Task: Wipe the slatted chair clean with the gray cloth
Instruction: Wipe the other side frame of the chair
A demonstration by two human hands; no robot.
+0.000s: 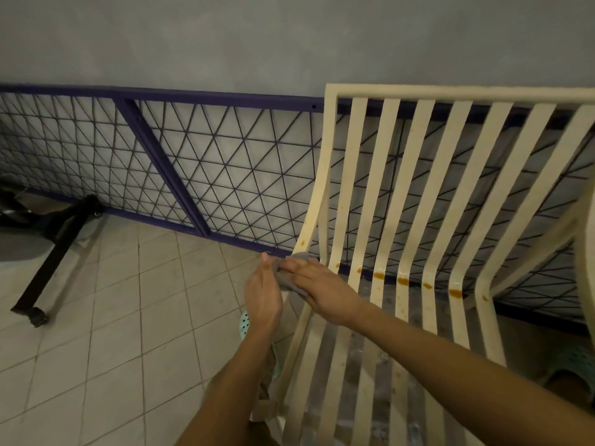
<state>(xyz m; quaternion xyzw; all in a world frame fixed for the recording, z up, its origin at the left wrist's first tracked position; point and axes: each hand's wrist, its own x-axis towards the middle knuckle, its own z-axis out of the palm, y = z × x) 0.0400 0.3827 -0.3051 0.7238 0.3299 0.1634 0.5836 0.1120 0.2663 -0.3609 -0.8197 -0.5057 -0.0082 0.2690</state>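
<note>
Holding the gray cloth (291, 283) between both hands, you have it at the left edge of the cream slatted chair (415, 220), where backrest meets seat. Your left hand (263, 296) cups the cloth, fingers loosely curled round it; your right hand (317, 283) pinches it from above. Orange-brown stains (455, 293) line the bend of the slats to the right.

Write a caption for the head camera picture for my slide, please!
Both hands hold a gray cloth at the stained chair edge.
</note>
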